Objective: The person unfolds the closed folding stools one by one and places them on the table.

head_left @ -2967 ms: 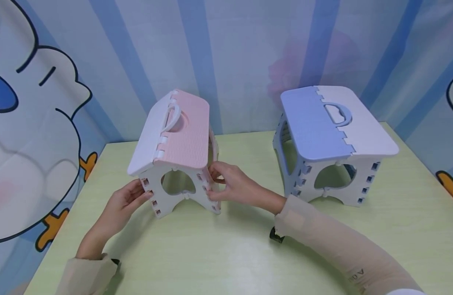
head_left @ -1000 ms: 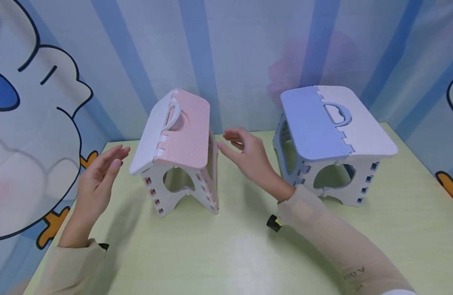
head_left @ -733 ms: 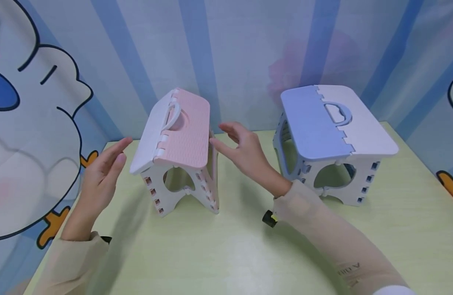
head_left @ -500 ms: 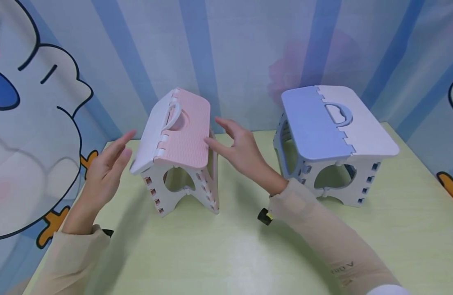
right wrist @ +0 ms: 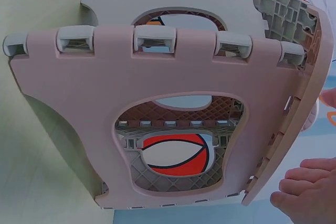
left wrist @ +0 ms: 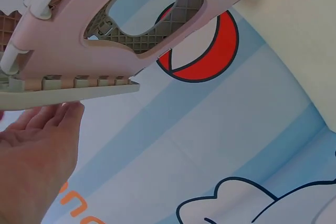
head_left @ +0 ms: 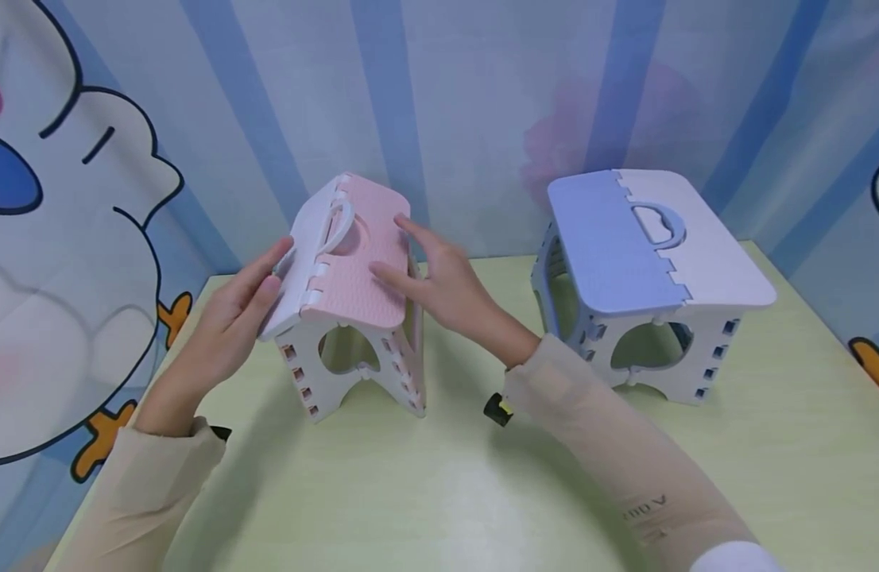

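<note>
A pink and white folding step stool (head_left: 357,286) stands at the left of the table, its two seat halves peaked along the middle hinge. A white loop handle (head_left: 345,226) sticks up from that ridge. My left hand (head_left: 225,326) lies along the outer edge of the white half, fingers extended. In the left wrist view its fingertips reach the white panel (left wrist: 68,96). Over the pink half is my right hand (head_left: 450,286), thumb and fingers spread; contact is hard to tell. The right wrist view has it near the pink panel (right wrist: 302,108), gripping nothing.
A blue and white folding stool (head_left: 643,238) stands at the right with a flat seat, not far from my right forearm. Both are on a pale green table (head_left: 439,492). A striped cartoon curtain (head_left: 475,119) hangs behind the table.
Both hands first let go of the stool's legs and moved apart. Since then they have come up and inward to the seat halves. The stool has barely moved.
</note>
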Motion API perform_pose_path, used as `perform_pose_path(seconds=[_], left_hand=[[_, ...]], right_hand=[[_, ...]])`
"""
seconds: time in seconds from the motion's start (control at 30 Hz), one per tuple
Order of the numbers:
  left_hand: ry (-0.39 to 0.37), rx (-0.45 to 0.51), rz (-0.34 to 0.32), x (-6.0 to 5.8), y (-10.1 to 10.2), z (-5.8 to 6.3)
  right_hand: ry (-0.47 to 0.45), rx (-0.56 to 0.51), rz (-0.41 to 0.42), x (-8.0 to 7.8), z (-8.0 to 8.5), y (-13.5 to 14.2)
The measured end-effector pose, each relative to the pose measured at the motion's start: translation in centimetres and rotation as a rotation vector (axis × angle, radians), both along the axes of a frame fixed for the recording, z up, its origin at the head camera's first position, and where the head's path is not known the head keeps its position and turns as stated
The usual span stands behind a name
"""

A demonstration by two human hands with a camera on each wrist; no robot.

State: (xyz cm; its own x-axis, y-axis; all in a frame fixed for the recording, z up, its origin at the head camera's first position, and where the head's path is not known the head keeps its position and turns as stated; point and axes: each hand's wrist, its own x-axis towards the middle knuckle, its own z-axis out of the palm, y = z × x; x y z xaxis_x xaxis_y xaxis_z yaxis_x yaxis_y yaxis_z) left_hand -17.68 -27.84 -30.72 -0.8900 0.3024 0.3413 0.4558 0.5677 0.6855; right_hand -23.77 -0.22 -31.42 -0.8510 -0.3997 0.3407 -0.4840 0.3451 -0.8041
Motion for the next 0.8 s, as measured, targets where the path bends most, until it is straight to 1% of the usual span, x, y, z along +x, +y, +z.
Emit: perform_pose_path(seconds=[0.1,0.23,0.33,0.57,0.7,0.8], left_hand=[[-0.022,-0.001,-0.046,-0.3,0.3,0.2],[-0.031,-0.012,-0.071,-0.7,0.7,0.3],[-0.04,-0.028,-0.078,-1.0,0.8,0.6],[-0.089,-0.049,-0.096,-1.8,0.8,1.3],[-0.09,-0.071,-0.118,-2.6,1.0,1.7],[-0.095,-0.092,-0.116,-3.0,1.0,1.8]], right_hand=[[0.005,0.024,0.026,-0.3,0.2,-0.4],[0.015,0.069,0.052,-0.6,0.3,-0.9],[0.009,0.093,0.062,-0.7,0.2,-1.0],[0.01,0.128,0.088,-1.1,0.1,-1.2],[0.038,0.16,0.1,-1.2,0.2,-1.3],[0.06,0.197,0.112,-1.4,0.4,-1.6]])
